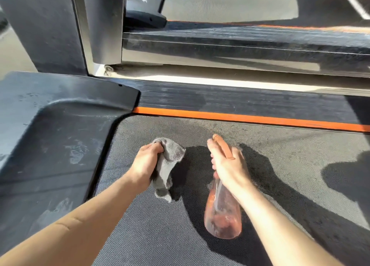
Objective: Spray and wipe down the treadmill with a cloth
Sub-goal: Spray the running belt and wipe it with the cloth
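Left hand (147,162) grips crumpled grey terry cloth (167,165); right hand (227,163), 3 o'clock, wraps clear pink-tinted plastic spray bottle (223,215) above grey textured treadmill belt (156,235).

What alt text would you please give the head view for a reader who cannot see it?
Over a treadmill belt, the left hand grips a grey cloth and the right hand holds a pinkish spray bottle. A black cover lies left; an orange stripe edges the belt.
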{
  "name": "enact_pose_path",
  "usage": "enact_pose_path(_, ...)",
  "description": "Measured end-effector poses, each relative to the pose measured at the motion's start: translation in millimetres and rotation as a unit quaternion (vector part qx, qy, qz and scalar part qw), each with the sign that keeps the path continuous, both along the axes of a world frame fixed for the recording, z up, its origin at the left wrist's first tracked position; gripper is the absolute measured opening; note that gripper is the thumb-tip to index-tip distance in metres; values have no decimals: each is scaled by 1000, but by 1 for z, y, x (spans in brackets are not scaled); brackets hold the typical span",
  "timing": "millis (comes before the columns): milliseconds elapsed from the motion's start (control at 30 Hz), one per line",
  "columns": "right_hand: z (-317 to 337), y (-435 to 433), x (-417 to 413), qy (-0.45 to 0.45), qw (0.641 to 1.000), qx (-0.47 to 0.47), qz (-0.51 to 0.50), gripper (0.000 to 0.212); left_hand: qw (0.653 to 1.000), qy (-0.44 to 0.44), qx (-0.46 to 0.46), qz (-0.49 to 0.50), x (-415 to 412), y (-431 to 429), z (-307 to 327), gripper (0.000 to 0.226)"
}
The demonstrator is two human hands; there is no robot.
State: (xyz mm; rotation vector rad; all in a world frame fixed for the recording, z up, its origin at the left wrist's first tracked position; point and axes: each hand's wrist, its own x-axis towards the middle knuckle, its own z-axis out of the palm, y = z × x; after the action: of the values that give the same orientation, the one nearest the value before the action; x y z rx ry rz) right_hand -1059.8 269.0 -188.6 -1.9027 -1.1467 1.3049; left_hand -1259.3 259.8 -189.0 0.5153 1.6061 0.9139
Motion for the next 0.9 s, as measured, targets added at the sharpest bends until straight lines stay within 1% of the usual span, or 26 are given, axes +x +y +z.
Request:
enact_pose_path(67,4,2,4,-13,999,-8,46,110,1000,10,-20,-10,-2,-5,0,20)
enact_pose_path(167,8,5,6,-18,998,-20,53,114,999,18,-32,-14,-2,-9,1,18)
enact_pose_path(200,6,6,6,-31,998,-22,47,108,999,19,-32,-14,-1,-10,2,17)
enact_pose_path(233,2,7,7,-42,998,-25,40,107,999,17,-31,-13,0,-9,2,16)
enact_pose_path(267,-1,5,7,-48,998,-30,28,100,999,12,-29,-12,1,-9,3,14)
enact_pose_path(333,-7,1,10,-56,997,-42,13,99,1000,3,-28,-10,2,-8,5,13)
enact_pose_path(433,-9,-3,19,-51,996,-62,46,110,1000,5,-22,-11,5,-8,8,17)
enact_pose_path(500,-5,-4,22,-13,995,-66,68,112,1000,15,-13,-13,6,-9,8,27)
enact_pose_path(533,-3,-4,22,12,996,-63,61,106,999,23,-12,-18,6,-9,7,33)
enact_pose_path(567,-2,-3,22,34,997,-56,40,94,999,26,-12,-23,6,-10,7,33)
enact_pose_path(633,-2,-1,24,54,998,-35,-11,68,1000,19,0,-22,9,-11,7,26)
enact_pose_path(667,-2,0,26,50,998,-27,-22,62,999,26,9,-19,11,-11,7,25)
enact_pose_path(767,-5,1,34,29,999,-23,-22,57,993,101,52,-38,14,-9,4,27)
enact_pose_path(800,-6,1,37,31,999,-23,-10,55,987,141,63,-54,13,-10,1,27)
enact_pose_path(833,-5,2,39,37,999,-24,6,54,970,218,63,-85,10,-9,-3,27)
enact_pose_path(867,-4,1,41,44,998,-25,23,54,934,326,52,-137,7,-10,-6,29)
enact_pose_path(900,-1,1,42,54,997,-33,36,56,880,431,43,-198,4,-12,-10,32)
